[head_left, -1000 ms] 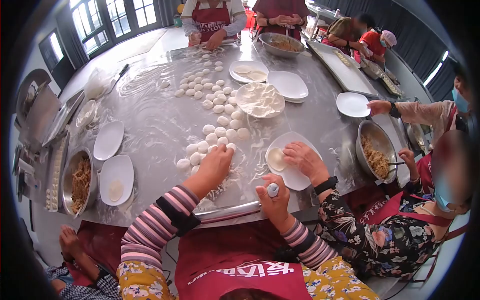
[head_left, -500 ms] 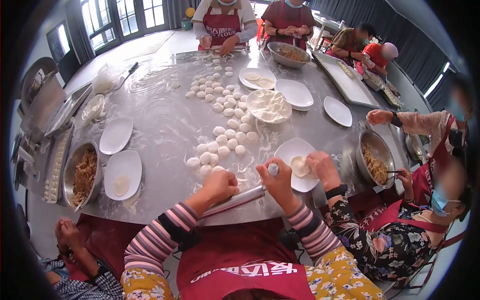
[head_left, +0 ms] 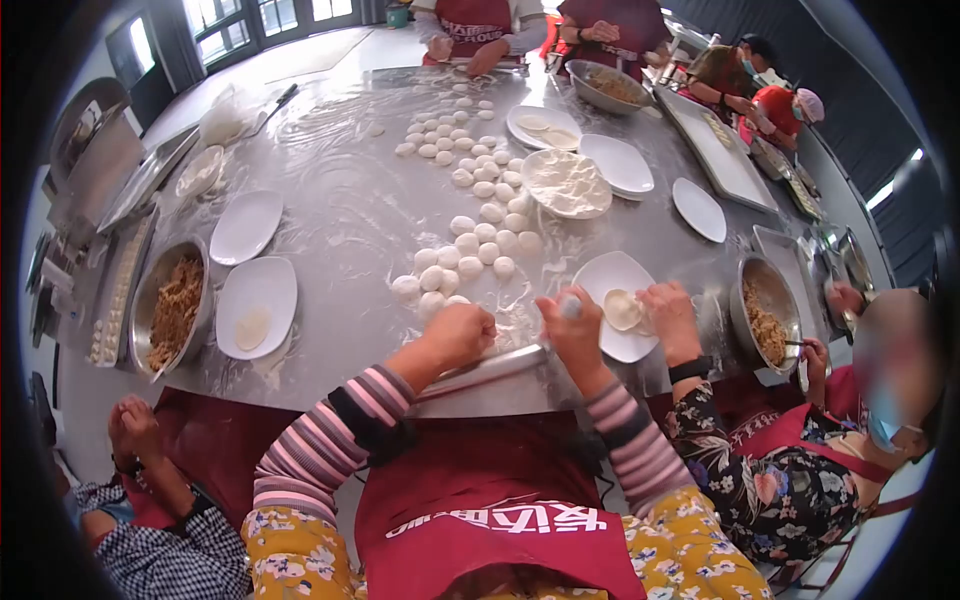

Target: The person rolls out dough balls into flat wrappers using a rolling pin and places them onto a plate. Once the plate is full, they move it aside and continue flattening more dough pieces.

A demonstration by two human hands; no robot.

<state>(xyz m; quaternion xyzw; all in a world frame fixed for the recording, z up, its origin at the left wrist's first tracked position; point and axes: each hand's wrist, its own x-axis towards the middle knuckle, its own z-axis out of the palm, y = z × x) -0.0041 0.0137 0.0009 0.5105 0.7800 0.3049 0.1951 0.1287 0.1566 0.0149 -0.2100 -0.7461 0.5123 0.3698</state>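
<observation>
My left hand (head_left: 458, 335) is closed over the near side of the table, beside the lowest white dough balls (head_left: 432, 280). Whatever its fingers pinch is hidden. Just right of it, my right hand (head_left: 574, 330) is wrapped round a rolling pin (head_left: 570, 306), whose pale rounded end sticks out above the fist. A shiny metal bar (head_left: 480, 372) lies below both hands along the table's near edge. Close to my right hand, a white plate (head_left: 628, 347) holds a round wrapper (head_left: 622, 310), with a co-worker's hand (head_left: 672, 312) at the wrapper's right side.
A plate heaped with flour (head_left: 567, 184) stands beyond the dough balls. Steel bowls of filling sit at left (head_left: 175, 315) and right (head_left: 768, 312). Another white plate (head_left: 257, 300) holds one wrapper at left. Co-workers sit close on both sides, and others stand across the table.
The view has shifted, so the table and its contents appear farther right. My hands stay close together in much the same pose. At right, a co-worker's outstretched arm has drawn back from the table.
</observation>
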